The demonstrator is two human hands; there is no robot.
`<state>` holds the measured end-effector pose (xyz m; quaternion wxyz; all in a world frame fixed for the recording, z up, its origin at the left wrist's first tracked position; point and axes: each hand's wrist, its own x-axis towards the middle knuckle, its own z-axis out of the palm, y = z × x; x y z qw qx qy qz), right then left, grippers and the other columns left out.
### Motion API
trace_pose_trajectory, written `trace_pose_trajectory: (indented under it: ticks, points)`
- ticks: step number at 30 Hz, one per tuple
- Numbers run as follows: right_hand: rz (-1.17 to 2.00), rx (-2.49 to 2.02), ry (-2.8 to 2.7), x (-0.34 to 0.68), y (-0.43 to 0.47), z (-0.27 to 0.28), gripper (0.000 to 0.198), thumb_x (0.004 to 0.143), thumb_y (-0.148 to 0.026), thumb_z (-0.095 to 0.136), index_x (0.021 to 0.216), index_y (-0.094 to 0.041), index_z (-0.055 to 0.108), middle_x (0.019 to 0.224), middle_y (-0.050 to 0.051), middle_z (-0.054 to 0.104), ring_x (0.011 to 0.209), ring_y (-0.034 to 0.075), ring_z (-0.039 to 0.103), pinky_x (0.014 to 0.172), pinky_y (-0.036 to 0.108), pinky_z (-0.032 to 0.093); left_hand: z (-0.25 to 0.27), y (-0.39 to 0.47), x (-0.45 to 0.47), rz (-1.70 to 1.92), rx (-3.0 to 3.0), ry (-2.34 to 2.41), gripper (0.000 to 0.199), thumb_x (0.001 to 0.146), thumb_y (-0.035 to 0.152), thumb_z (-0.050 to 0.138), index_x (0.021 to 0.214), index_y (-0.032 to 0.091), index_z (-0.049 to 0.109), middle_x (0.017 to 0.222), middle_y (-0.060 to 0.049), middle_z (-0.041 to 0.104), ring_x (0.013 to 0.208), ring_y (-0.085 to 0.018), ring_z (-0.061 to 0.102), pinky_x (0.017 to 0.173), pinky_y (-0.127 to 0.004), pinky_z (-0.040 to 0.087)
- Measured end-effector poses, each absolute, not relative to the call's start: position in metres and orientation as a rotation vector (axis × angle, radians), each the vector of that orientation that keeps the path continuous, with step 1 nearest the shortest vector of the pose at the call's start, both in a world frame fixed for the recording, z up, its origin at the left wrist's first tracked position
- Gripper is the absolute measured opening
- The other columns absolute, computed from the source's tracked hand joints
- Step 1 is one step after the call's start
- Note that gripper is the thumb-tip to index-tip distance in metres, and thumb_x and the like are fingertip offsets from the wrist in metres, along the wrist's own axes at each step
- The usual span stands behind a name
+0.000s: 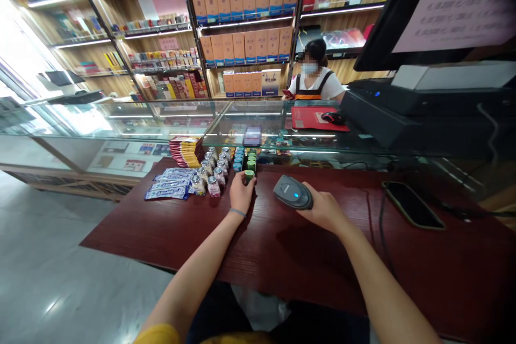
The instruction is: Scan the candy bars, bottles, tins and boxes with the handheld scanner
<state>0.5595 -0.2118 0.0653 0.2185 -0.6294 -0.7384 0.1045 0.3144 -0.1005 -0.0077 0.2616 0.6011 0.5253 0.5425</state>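
Observation:
My left hand (241, 193) grips a small green-capped bottle (249, 175) at the front of a row of similar bottles (245, 158) on the dark red counter (161, 231). My right hand (322, 209) holds a grey barcode scanner (293, 192), its blue light lit, pointing toward the bottle. Clear candy jars (213, 169) stand just left of the green bottles.
Blue packets (169, 183) and a stack of red-yellow packs (186, 151) lie at the left. A phone (412, 205) and a cable rest at the right. A register with a screen (423, 102) stands on the glass case. A masked person (314, 78) sits beyond.

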Motion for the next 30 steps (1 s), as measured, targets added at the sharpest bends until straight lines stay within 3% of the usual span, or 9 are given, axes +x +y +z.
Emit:
trace_pose_trajectory:
  ticks: [11,17,30]
  points:
    - [0.324,-1.732,-2.023,0.562,-0.212,0.067,0.053,0.078,-0.042,0.063,0.127,-0.023,0.06,0.094,0.008,0.08,0.093,0.036,0.077,0.073,0.037,0.053,0.008,-0.097,0.329,1.135,1.75,1.796,0.036,0.095,0.029,0.065,0.126,0.017,0.051,0.118,-0.017,0.074,0.106,-0.03,0.073,0.088,-0.035,0.053]
    - [0.332,-1.715,-2.0,0.564,-0.211,0.064,0.055,0.077,-0.042,0.063,0.129,-0.023,0.06,0.092,0.007,0.08,0.09,0.034,0.077,0.071,0.035,0.053,0.009,-0.091,0.337,1.135,1.725,1.819,0.036,0.097,0.027,0.062,0.129,0.017,0.048,0.128,-0.017,0.071,0.112,-0.029,0.072,0.091,-0.035,0.052]
    - [0.357,-1.699,-1.991,0.568,-0.211,0.062,0.055,0.078,-0.039,0.065,0.131,-0.024,0.058,0.097,0.007,0.08,0.093,0.032,0.077,0.07,0.033,0.052,0.0,-0.079,0.338,1.163,1.705,1.823,0.043,0.096,0.029,0.061,0.134,0.014,0.047,0.129,-0.02,0.069,0.119,-0.03,0.069,0.096,-0.036,0.052]
